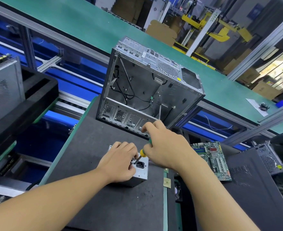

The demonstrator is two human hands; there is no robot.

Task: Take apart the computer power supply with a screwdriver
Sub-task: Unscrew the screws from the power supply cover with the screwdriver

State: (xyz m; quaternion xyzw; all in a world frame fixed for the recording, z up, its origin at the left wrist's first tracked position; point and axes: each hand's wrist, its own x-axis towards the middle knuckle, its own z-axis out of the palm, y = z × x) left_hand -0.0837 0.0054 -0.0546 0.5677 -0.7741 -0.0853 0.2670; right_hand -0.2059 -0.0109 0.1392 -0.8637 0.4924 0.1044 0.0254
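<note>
A: Where is the supply (142,172)?

B: On the counter (94,189), in front of the open case (145,84). Its socket (140,164) face looks up and to the right.

A: And the hands?

B: The left hand (119,162) grasps it, fingers (127,147) curled over the top edge. The right hand (164,147) is clenched round the screwdriver (143,152).

A: How does the tool lie?

B: It slants from the right hand down and left. The tip meets the face just beside the socket (the screw itself I cannot see), close to the left fingers. I think the push must follow this axis.
</note>
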